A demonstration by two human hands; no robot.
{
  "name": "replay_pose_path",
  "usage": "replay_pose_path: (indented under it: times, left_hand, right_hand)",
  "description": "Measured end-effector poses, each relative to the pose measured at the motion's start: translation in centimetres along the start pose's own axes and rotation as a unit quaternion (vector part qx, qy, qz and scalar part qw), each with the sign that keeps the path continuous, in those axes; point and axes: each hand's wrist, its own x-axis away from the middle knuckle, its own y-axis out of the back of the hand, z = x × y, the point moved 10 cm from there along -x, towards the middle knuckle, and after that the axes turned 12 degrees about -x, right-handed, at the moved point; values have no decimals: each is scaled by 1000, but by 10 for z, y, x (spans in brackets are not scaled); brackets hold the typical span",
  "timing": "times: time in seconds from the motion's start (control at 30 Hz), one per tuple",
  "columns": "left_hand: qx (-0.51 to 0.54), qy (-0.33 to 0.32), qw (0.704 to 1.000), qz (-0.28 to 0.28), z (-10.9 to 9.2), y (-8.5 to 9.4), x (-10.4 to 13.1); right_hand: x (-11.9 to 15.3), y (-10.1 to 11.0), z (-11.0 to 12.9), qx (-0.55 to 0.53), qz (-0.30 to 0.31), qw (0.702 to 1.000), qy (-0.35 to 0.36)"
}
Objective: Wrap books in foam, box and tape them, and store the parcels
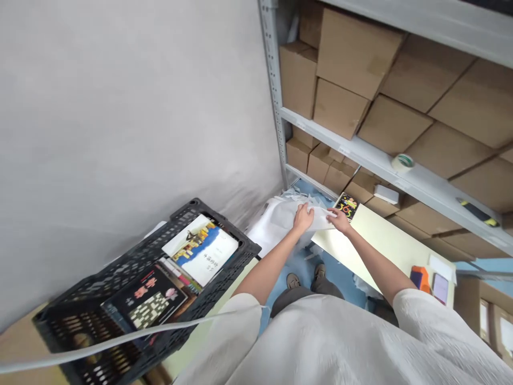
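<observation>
A thin, translucent white sheet, perhaps plastic, is stretched between my two hands. My left hand is closed on its left side, fingers bent. On the opposite side, my right hand pinches the edge, above the corner of a pale table. A black book with colourful "365" print lies on that table, just beyond my right hand. Under and to the left of my left hand is a heap of white sheeting, its lower part hidden by my arm.
A black plastic crate with several books, one with a blue and yellow cover, stands at left. Shelves of cardboard boxes rise ahead, holding a tape roll and a cutter. A phone lies at right. A white cable crosses in front.
</observation>
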Motion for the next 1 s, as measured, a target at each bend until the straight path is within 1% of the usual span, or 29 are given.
replay_pose_path:
  times: [0.07, 0.13, 0.23, 0.3, 0.37, 0.43, 0.53, 0.63, 0.7, 0.77, 0.8, 0.83, 0.87, 0.9, 0.97, 1.0]
  left_hand:
    - [-20, -60, 998, 29, -29, -20, 9]
    - [-41, -117, 990, 61, -56, -44, 18]
    - [-92, -180, 972, 121, -88, -90, 34]
    - [-134, -203, 956, 163, -102, -125, 47]
    - [-176, -211, 939, 207, -108, -160, 59]
    - [-217, -208, 919, 254, -109, -194, 71]
    - [-262, -205, 890, 312, -107, -236, 84]
    - [-295, -214, 868, 338, -109, -264, 91]
    - [-318, -220, 856, 344, -111, -275, 94]
    - [-333, -225, 848, 345, -112, -280, 94]
    - [-338, -228, 846, 343, -113, -280, 93]
    - [-342, -231, 845, 341, -113, -280, 93]
    - [-346, -234, 843, 340, -114, -280, 92]
    - [-350, -239, 840, 340, -113, -280, 92]
    - [-361, -247, 831, 343, -111, -280, 93]
    - [-365, -249, 827, 348, -110, -280, 94]
  right_hand:
    - [19, 44, -11, -26, -35, 998, -36]
    - [38, 87, -25, -42, -81, 994, -62]
    - [70, 142, -51, -60, -147, 984, -83]
    - [91, 172, -72, -70, -183, 976, -97]
    - [110, 197, -96, -78, -210, 967, -124]
    - [127, 216, -123, -89, -222, 958, -159]
    - [147, 242, -160, -90, -229, 946, -213]
    - [160, 268, -184, -39, -250, 937, -240]
    - [168, 285, -188, 26, -290, 928, -231]
    - [175, 296, -181, 105, -334, 916, -195]
    - [177, 296, -176, 144, -343, 912, -171]
    - [177, 290, -170, 180, -336, 913, -144]
    - [174, 280, -164, 210, -311, 919, -118]
    - [170, 265, -161, 232, -271, 929, -96]
    - [162, 229, -159, 262, -172, 947, -75]
    - [159, 212, -161, 273, -128, 950, -75]
